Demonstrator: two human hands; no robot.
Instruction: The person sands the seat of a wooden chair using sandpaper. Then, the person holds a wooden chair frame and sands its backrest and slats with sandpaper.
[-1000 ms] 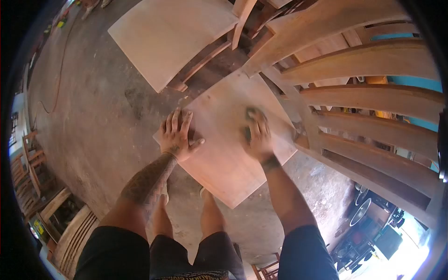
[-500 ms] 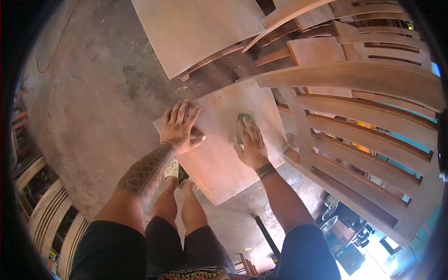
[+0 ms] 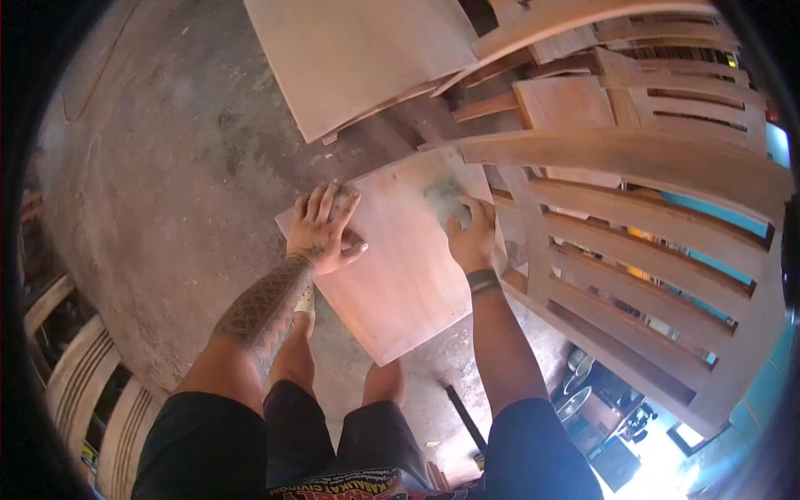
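A wooden chair seat (image 3: 408,275) lies below me, with a slatted backrest (image 3: 633,242) rising along its right side. My left hand (image 3: 323,229) rests on the seat's left edge, fingers spread and thumb out, holding nothing. My right hand (image 3: 475,237) is over the right part of the seat. Its fingers and thumb are curled at the right edge of a worn green piece of sandpaper (image 3: 442,198), which looks blurred and lies close to the wood. The palm side is hidden.
Another wooden seat (image 3: 367,67) stands just beyond. More slatted chairs (image 3: 667,92) crowd the upper right, and curved wooden backs (image 3: 83,375) stand at lower left. A dark bar (image 3: 465,417) lies on the concrete floor (image 3: 167,183). Metal items (image 3: 575,404) are at lower right.
My right hand has gone from lying flat over the sandpaper to curled fingers at its right edge, shifting slightly right. My left hand stays in place. My feet and legs have shifted.
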